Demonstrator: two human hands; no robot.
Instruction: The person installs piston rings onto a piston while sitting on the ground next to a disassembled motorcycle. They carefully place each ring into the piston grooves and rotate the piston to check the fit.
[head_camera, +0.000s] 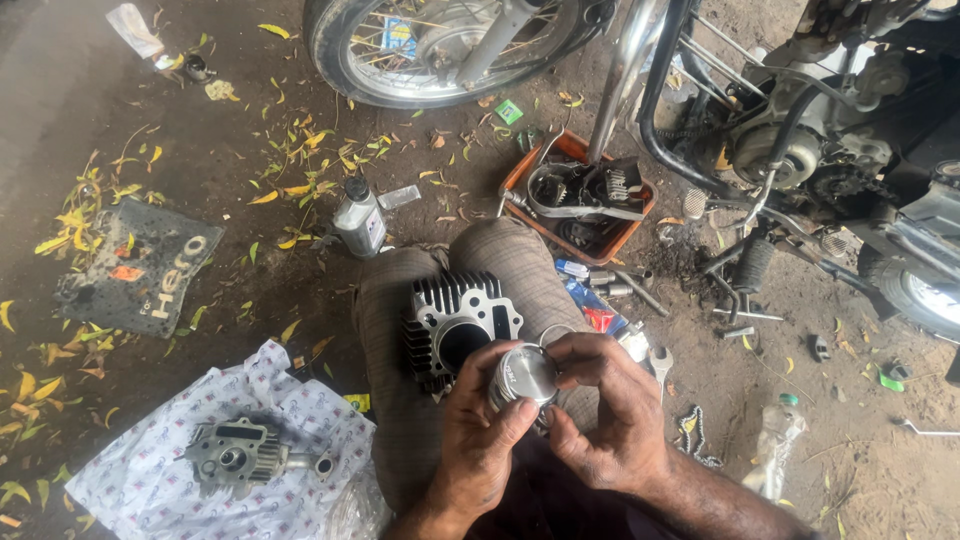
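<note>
A shiny metal piston (524, 373) sits between both my hands, held over my lap. My left hand (478, 428) grips its lower left side with thumb and fingers. My right hand (607, 410) wraps its right side, fingers curled near a thin ring at its rim. Just behind the piston, a black finned engine cylinder block (452, 322) with a round bore rests on my knee.
A cylinder head (238, 457) lies on a patterned white cloth (160, 480) at lower left. A grey oil bottle (359, 219) stands ahead. An orange tray of parts (560, 150) sits by the motorcycle (800, 130). Tools and a spanner (660, 362) lie on the dirt.
</note>
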